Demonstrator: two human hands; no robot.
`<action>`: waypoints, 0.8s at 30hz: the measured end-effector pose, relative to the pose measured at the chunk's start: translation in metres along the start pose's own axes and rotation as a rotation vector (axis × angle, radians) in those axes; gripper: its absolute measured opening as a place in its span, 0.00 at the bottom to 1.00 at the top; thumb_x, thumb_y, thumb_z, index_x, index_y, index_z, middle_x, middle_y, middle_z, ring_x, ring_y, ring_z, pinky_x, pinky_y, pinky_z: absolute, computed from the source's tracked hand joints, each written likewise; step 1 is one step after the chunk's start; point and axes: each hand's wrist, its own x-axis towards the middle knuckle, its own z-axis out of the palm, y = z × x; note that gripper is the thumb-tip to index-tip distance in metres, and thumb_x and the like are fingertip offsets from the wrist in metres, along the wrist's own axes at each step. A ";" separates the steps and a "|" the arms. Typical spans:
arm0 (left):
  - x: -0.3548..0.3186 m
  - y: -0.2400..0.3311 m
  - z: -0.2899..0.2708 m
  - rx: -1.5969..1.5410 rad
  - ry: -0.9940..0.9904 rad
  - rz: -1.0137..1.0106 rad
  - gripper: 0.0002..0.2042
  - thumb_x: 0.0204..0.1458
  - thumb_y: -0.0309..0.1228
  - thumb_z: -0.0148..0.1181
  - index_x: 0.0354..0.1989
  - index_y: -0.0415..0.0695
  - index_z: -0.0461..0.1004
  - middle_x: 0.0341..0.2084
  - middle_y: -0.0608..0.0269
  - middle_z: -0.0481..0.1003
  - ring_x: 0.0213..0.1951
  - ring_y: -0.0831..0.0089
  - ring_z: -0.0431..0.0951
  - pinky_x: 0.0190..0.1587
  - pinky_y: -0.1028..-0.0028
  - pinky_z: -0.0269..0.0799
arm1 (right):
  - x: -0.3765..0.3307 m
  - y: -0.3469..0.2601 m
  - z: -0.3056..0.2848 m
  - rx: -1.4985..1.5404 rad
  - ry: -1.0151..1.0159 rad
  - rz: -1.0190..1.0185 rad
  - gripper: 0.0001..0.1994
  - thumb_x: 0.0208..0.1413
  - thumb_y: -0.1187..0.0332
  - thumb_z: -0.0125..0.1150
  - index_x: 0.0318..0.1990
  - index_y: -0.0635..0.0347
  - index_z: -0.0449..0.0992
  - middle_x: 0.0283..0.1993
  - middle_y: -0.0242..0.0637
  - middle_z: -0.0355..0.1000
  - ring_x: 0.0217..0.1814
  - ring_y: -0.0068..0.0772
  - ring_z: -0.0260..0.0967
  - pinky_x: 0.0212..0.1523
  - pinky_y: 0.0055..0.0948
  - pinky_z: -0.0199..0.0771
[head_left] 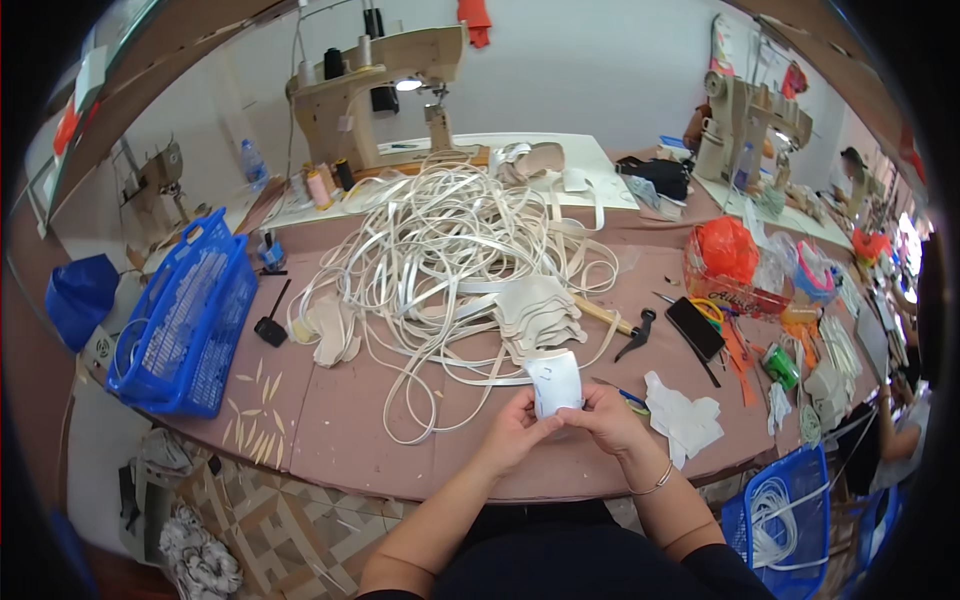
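Observation:
A small white piece with dark pen marks [556, 383] is held upright between my two hands over the table's near edge. My left hand [522, 428] pinches its lower left side, and my right hand [608, 418] grips its lower right side. Whether it is one layer or a stack, I cannot tell. Just beyond it lies a stack of cream cut pieces [540, 312]. Behind that spreads a big tangled heap of cream and white strips [450, 235]. Beside my right hand are scissors [632, 398], partly hidden, and a crumpled white sheet [684, 415].
A hammer [636, 332], a black phone [694, 328] and a green can [779, 367] lie to the right. Blue baskets stand at far left [185, 320] and lower right [790, 510]. A sewing machine [375, 90] rises behind the heap. Small cream slivers [258, 430] are scattered at left.

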 end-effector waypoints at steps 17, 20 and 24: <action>-0.005 -0.006 -0.002 0.039 -0.001 0.217 0.14 0.50 0.25 0.57 0.45 0.40 0.65 0.41 0.64 0.70 0.42 0.77 0.70 0.47 0.76 0.66 | -0.002 -0.001 0.024 -0.265 0.246 -0.236 0.09 0.49 0.67 0.61 0.30 0.66 0.75 0.26 0.29 0.71 0.28 0.13 0.63 0.27 0.19 0.65; -0.003 -0.011 0.006 -0.042 0.009 0.196 0.15 0.50 0.25 0.57 0.46 0.40 0.65 0.41 0.64 0.70 0.42 0.77 0.70 0.47 0.76 0.66 | 0.003 0.007 0.025 0.031 0.324 -0.211 0.09 0.49 0.66 0.60 0.31 0.65 0.75 0.26 0.29 0.72 0.27 0.14 0.64 0.26 0.19 0.65; -0.001 -0.011 0.003 -0.027 -0.028 0.111 0.16 0.50 0.23 0.57 0.47 0.39 0.64 0.41 0.63 0.70 0.43 0.77 0.70 0.48 0.76 0.65 | 0.011 0.011 0.016 0.004 0.307 -0.236 0.09 0.51 0.66 0.58 0.31 0.65 0.75 0.26 0.29 0.72 0.25 0.14 0.64 0.25 0.18 0.65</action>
